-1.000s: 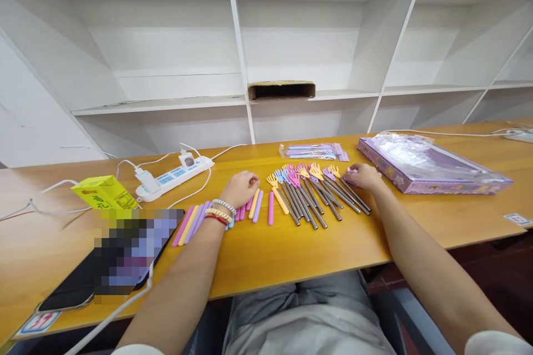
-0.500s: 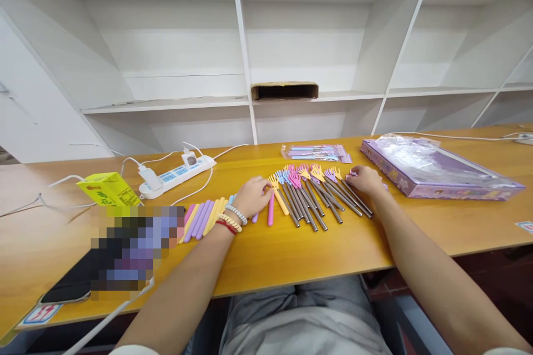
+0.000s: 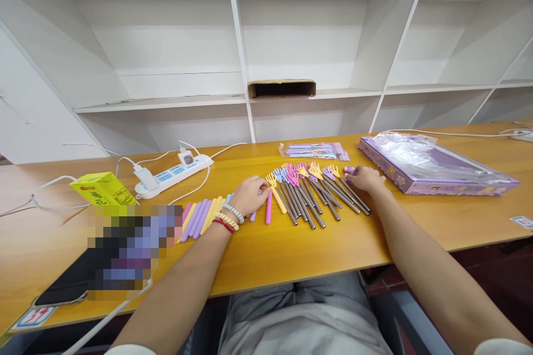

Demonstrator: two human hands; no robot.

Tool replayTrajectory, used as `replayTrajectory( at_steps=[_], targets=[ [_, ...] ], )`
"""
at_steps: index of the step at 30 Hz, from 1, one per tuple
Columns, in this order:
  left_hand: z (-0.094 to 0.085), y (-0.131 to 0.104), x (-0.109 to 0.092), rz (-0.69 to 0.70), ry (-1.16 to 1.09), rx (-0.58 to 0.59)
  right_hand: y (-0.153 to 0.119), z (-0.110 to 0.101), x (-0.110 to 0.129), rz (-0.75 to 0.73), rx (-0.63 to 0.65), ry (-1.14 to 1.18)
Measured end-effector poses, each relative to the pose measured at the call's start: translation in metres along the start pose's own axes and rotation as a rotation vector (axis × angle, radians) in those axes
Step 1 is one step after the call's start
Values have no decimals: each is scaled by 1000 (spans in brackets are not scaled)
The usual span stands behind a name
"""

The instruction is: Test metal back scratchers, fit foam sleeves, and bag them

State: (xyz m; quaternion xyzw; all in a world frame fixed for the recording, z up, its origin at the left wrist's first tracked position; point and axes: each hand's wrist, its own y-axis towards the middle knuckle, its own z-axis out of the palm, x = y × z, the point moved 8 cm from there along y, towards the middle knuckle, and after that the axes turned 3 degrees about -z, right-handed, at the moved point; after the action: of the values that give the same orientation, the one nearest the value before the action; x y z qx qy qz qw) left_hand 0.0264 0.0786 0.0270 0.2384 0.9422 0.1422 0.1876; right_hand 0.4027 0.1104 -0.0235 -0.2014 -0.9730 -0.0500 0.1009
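Observation:
Several back scratchers lie in a row at the middle of the table, with hand-shaped plastic heads (image 3: 293, 178) and metal rods (image 3: 311, 212). My left hand (image 3: 251, 195), wearing bracelets, is bent over the row's left end, fingers curled down beside a pink handle (image 3: 268, 209). A purple handle (image 3: 253, 216) shows partly under it; what its fingertips grip is hidden. At the row's right end, my right hand (image 3: 365, 179) has its fingers closed at a small purple piece (image 3: 350, 169), mostly covered by the hand. Purple and yellow handles (image 3: 202, 217) lie side by side left of my left wrist.
A purple box (image 3: 441, 186) with clear plastic film stands at the right. Behind the scratchers lies a clear packet (image 3: 314, 151). To the left are a power strip (image 3: 175, 176), cables, a yellow carton (image 3: 106, 188) and a dark phone-like device (image 3: 62, 283). White shelves (image 3: 300, 39) rise behind.
The whole view has shifted slightly. Both hands keep nearly the same places over the row, and a bit more of the purple piece shows by my right fingertips.

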Motion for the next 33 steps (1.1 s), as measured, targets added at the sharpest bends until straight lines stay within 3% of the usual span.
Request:
replayTrajectory(
  at_steps=[18,24,29,33],
  targets=[
    [2,0,3,-5,1,24,-5,-10,-1,-13,-30,76],
    [2,1,3,-11,1,24,0,-12,-4,-5,-114,94],
    [3,1,2,-15,11,28,5,0,-6,6,-25,60],
    [5,1,3,-10,10,38,7,-3,-8,21,-67,81]
  ],
)
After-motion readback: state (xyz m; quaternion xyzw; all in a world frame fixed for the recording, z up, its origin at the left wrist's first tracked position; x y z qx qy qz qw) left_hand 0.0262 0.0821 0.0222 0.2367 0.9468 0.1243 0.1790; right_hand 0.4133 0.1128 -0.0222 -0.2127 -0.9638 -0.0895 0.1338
